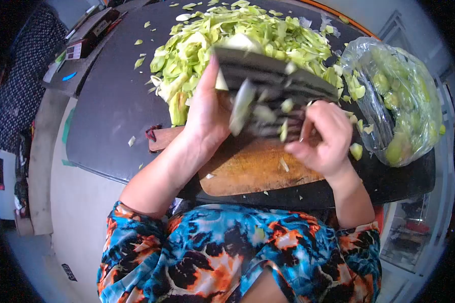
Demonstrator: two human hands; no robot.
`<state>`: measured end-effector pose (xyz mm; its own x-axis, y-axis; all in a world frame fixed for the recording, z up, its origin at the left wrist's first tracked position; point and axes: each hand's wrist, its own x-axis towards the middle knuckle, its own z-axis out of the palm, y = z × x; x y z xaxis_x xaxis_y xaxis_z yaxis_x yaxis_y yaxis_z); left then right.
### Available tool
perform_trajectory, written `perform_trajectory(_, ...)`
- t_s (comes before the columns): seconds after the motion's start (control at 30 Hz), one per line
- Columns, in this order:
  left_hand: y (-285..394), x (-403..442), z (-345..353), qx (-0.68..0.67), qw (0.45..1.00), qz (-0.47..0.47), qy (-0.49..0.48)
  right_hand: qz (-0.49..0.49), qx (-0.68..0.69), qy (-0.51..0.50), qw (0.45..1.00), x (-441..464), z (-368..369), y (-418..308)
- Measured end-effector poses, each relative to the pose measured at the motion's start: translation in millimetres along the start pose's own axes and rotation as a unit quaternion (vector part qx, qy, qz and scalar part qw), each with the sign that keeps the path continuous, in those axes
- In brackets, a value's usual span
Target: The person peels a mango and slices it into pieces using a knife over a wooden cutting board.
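Note:
A broad dark blade (275, 76), apparently a cleaver, is tilted above a wooden cutting board (258, 171). Motion blurs it, and pale green pieces lie against or fall past its face. My right hand (328, 134) is closed at the blade's lower right, fingers curled around its dark end. At the left end is my left hand (207, 108), thumb raised beside the edge; its other fingers are hidden behind the blade. A large heap of sliced green vegetable (192, 65) lies beyond both hands.
A clear plastic bag (404, 101) of green pieces sits at the right of the dark table (111, 111). The board's handle (162, 139) points left with a dark red cord. Scraps are scattered about. A box (93, 30) stands at the upper left.

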<state>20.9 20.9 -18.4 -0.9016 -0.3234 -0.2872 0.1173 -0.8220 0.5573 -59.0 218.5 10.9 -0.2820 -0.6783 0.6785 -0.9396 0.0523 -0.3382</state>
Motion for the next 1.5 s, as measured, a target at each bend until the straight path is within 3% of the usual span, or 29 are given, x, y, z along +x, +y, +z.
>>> perform_trajectory(0.03, 3, -4, 5, -0.019, 0.998, -0.044, -0.027, -0.036, -0.008, -0.026, 0.999, 1, 0, -4)
perform_trajectory(0.07, 9, -14, 10, 0.045, 0.992, -0.074, -0.093, -0.06, -0.012, -0.023, 0.998, 3, 3, -8)
perform_trajectory(0.1, 13, -15, 15, 0.004, 0.981, -0.103, -0.164, -0.058, 0.0, -0.043, 0.997, 2, 5, -11)
perform_trajectory(0.17, 7, 1, 3, 0.092, 0.987, -0.044, -0.125, -0.078, 0.002, -0.02, 0.997, 0, 9, -10)
perform_trajectory(0.23, 9, 12, -6, -0.029, 0.959, -0.116, -0.259, -0.068, 0.002, -0.017, 0.998, 0, 8, -9)
perform_trajectory(0.3, -1, 5, 0, 0.069, 0.983, -0.049, -0.161, -0.06, -0.005, -0.017, 0.998, 0, 6, -9)
perform_trajectory(0.33, -2, -2, 7, 0.056, 0.985, -0.069, -0.149, -0.058, -0.012, -0.017, 0.998, 0, 4, -9)
perform_trajectory(0.57, -9, -13, 9, 0.195, 0.981, 0.012, -0.009, -0.049, -0.036, 0.009, 0.998, 1, 1, -3)
perform_trajectory(0.63, -7, -7, -2, 0.061, 0.99, 0.002, -0.13, -0.009, -0.035, 0.021, 0.999, 2, 0, 1)
perform_trajectory(0.7, -8, 5, -1, 0.101, 0.99, 0.063, -0.072, 0.069, -0.027, 0.035, 0.997, 3, -2, 7)
perform_trajectory(0.77, -4, 10, -3, 0.082, 0.98, 0.067, -0.167, 0.148, -0.016, 0.092, 0.985, 2, -3, 25)
perform_trajectory(0.87, -2, 7, 1, 0.11, 0.977, 0.095, -0.154, 0.225, 0.048, 0.124, 0.965, -3, -7, 45)
perform_trajectory(1.1, 6, 7, 6, 0.152, 0.97, 0.168, -0.088, 0.204, 0.23, 0.092, 0.947, -7, -18, 24)
perform_trajectory(1.23, 11, 4, 13, 0.182, 0.957, 0.225, -0.01, 0.297, 0.342, 0.076, 0.888, -9, -39, 17)
perform_trajectory(1.27, 14, 6, 11, 0.174, 0.961, 0.213, -0.01, 0.298, 0.386, 0.043, 0.872, -4, -48, 15)
perform_trajectory(1.33, 20, 10, 3, 0.158, 0.97, 0.187, -0.007, 0.33, 0.36, -0.007, 0.873, 7, -61, 4)
perform_trajectory(1.43, 23, 6, 10, 0.025, 0.991, 0.123, 0.045, 0.362, 0.34, -0.068, 0.865, 14, -64, -4)
perform_trajectory(1.5, 20, 16, 0, 0.007, 0.992, 0.127, 0.025, 0.387, 0.327, -0.106, 0.856, 20, -63, -15)
